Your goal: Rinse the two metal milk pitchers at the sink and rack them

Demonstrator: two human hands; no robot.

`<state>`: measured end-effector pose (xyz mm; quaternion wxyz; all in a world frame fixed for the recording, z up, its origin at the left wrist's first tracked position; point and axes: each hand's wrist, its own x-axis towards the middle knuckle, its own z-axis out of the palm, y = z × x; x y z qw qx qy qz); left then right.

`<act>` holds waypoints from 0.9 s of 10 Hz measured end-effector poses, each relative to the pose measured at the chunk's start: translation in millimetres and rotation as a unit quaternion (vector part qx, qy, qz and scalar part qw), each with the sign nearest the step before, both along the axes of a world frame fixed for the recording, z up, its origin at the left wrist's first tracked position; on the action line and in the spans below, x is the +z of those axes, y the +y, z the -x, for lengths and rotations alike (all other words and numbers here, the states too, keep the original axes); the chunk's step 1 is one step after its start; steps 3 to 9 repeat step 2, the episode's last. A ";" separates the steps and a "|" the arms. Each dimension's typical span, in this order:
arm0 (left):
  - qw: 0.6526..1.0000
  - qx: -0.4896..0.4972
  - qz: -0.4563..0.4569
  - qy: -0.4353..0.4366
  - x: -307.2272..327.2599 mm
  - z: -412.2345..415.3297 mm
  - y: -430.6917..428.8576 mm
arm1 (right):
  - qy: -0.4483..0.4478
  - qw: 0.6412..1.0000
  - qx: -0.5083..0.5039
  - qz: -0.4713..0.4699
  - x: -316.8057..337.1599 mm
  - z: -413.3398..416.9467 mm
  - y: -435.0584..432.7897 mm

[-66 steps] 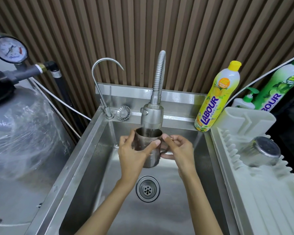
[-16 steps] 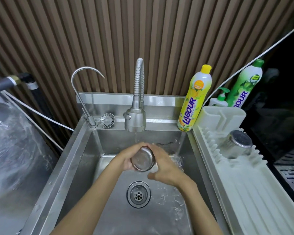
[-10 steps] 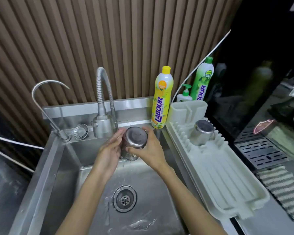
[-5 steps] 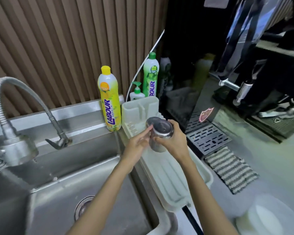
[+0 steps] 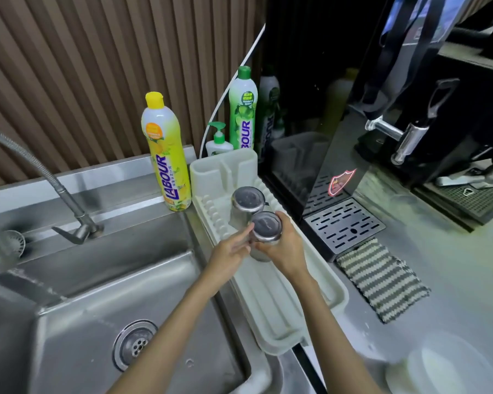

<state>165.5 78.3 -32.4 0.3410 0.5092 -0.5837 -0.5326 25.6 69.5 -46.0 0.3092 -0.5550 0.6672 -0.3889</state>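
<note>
Brought inverted second pitcher (image 5: 266, 227) from sink (image 5: 111, 268) to dish rack (image 5: 268, 302) beside first pitcher (image 5: 246, 199); gripped in right hand (image 5: 285, 248), steadied by straight-fingered left hand (image 5: 229, 251); racking nearly done.

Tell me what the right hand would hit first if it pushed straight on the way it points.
Probably the racked pitcher, upside down on the drying rack just beyond the held pitcher that the right hand grips; they look nearly touching, though depth is unclear.

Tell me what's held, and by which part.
The upside-down metal milk pitcher at the dish rack: right hand wraps its side wall, left hand touches the opposite side with fingertips.
</note>
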 end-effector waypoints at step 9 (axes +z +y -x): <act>1.000 -0.009 -0.017 0.016 5.0 -3.1 0.2 | 0.009 0.999 0.034 -0.009 3.3 3.0 -3.4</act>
